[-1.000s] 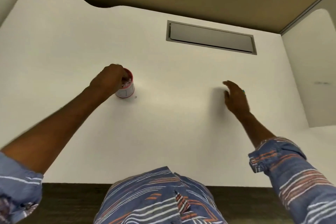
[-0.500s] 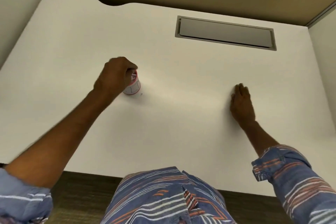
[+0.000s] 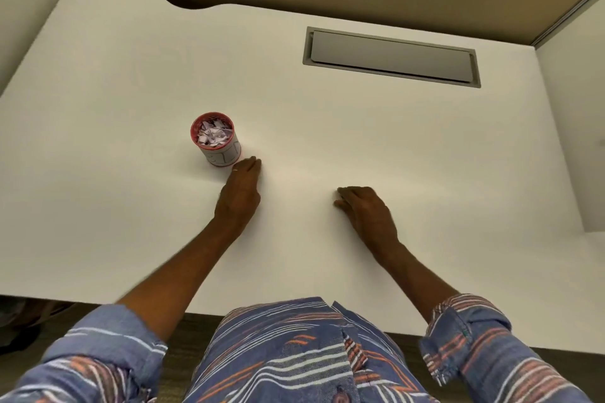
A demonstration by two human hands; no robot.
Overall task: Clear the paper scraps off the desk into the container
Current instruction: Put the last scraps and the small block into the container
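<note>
A small round container (image 3: 220,150) with a red rim and white side stands upright on the white desk (image 3: 327,127), left of centre. White paper scraps (image 3: 212,135) fill it to the top. My left hand (image 3: 240,195) lies flat on the desk just right of and below the container, fingers stretched together, fingertips near its base, holding nothing. My right hand (image 3: 366,209) rests palm down on the desk further right, fingers curled slightly, nothing visible in it. I see no loose scraps on the desk surface.
A grey rectangular cable flap (image 3: 391,57) is set into the desk at the back right. Beige partition walls enclose the desk at the back and sides. A notch cuts the desk's back edge at the left. The front edge runs just before my torso.
My left hand has come off the container's top and moved down-right onto the desk. My right hand has slid left and nearer to me. The container's filled top is now uncovered.
</note>
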